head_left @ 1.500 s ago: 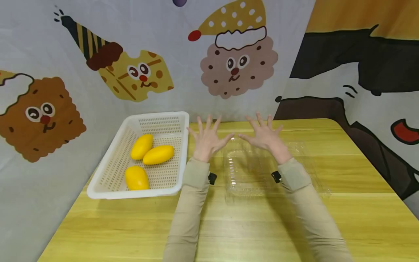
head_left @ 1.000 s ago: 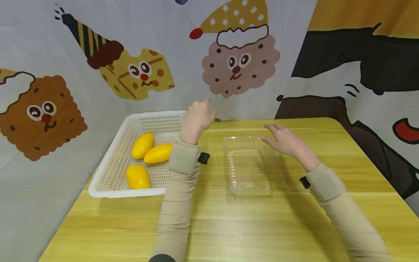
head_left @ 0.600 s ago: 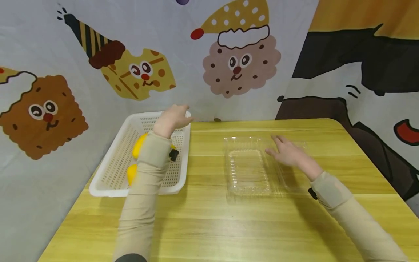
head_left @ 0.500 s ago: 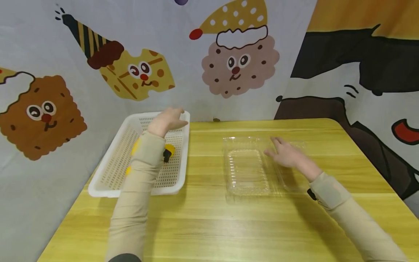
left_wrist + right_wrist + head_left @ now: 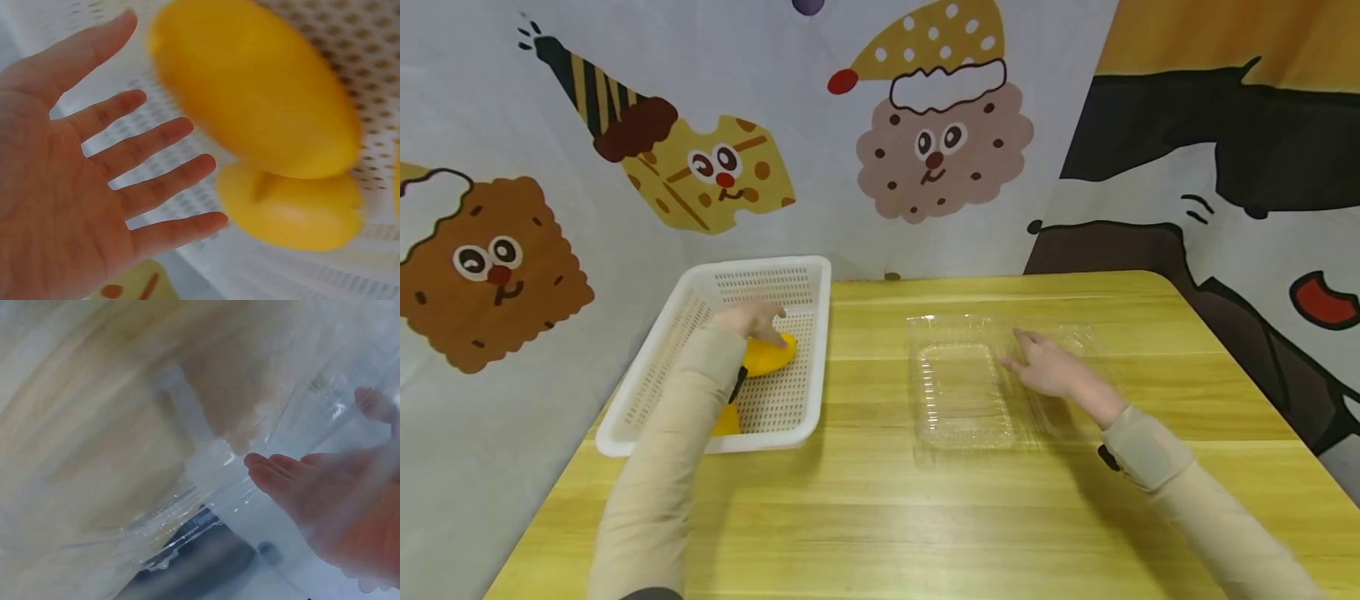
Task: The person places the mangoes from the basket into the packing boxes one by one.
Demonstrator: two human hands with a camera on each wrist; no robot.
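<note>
My left hand (image 5: 748, 319) is inside the white plastic basket (image 5: 818, 367), over the mangoes. In the left wrist view its fingers are spread and straight, beside a large yellow mango (image 5: 256, 94) and a second mango (image 5: 294, 209) behind it. The head view shows one mango (image 5: 771, 356) by my thumb and part of another mango (image 5: 727, 422) below; my hand and sleeve hide the third. My right hand (image 5: 1048, 371), fingers extended, is at the middle of the opened clear plastic box (image 5: 966, 400). Whether it touches the plastic is hard to tell through the blur.
The basket stands at the left of the wooden table (image 5: 880, 525). The box lies right of centre, its lid (image 5: 1063, 421) spread flat on the right, under my right hand. A cartoon-printed cloth (image 5: 835, 192) hangs behind the table's back edge.
Both hands were spread side by side above the table. My left hand has moved left and down into the basket; my right hand has moved right and lowered toward the box.
</note>
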